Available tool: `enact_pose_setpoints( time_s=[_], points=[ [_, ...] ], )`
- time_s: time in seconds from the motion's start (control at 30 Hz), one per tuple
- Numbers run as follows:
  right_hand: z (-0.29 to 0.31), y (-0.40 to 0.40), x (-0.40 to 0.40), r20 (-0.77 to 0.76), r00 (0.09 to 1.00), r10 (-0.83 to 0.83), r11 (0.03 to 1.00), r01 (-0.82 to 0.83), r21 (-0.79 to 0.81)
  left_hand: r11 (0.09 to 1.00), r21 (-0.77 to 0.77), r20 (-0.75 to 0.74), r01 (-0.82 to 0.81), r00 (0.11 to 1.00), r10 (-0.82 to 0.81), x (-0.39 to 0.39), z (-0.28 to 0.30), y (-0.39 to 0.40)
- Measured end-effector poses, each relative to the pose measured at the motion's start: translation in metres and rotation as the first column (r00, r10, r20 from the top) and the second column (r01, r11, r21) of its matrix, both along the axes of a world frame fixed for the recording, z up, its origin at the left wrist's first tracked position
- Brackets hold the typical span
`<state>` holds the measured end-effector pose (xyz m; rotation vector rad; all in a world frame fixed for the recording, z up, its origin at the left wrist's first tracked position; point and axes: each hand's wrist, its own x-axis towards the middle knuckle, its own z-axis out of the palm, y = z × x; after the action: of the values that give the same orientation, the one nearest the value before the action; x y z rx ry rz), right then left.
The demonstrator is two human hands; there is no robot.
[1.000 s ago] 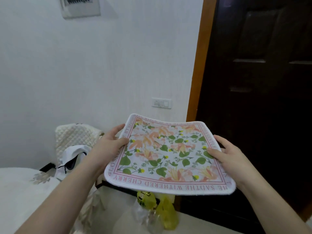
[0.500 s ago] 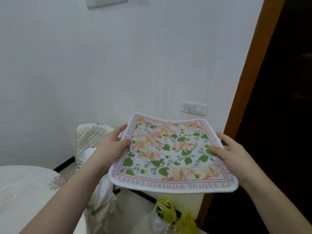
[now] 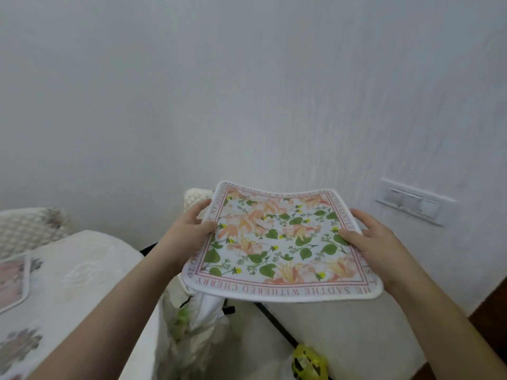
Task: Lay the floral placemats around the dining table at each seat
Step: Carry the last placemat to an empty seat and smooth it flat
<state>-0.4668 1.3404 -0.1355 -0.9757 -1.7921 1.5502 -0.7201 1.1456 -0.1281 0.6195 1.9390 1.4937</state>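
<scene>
I hold a square floral placemat (image 3: 277, 242) flat in the air, white-edged with a pink lettered border and green leaves. My left hand (image 3: 189, 231) grips its left edge, thumb on top. My right hand (image 3: 375, 242) grips its right edge the same way. The dining table (image 3: 82, 272), covered in a cream embroidered cloth, lies at the lower left. A second placemat (image 3: 12, 283) lies on the table at the left frame edge, only partly in view.
A chair with a white knitted cover (image 3: 27, 229) stands behind the table at left; another covered chair back (image 3: 196, 197) shows behind the held mat. White bags (image 3: 203, 325) and a yellow bag (image 3: 307, 363) sit below. A wall switch (image 3: 411, 204) is at right.
The view has swung left: the dark door has left the frame and the table with its laid placemat has come into view. Both hands keep the same hold on the mat.
</scene>
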Motion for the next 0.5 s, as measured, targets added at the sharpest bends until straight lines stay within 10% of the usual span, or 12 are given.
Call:
enact_pose_setpoints(
  time_s=[0.5],
  points=[
    [-0.036,0.048,-0.213,0.030,0.944,0.330,0.943,-0.328,-0.051,0.941,0.035,-0.006,-0.338,0.941,0.338,-0.135,-0.041,-0.029]
  ],
)
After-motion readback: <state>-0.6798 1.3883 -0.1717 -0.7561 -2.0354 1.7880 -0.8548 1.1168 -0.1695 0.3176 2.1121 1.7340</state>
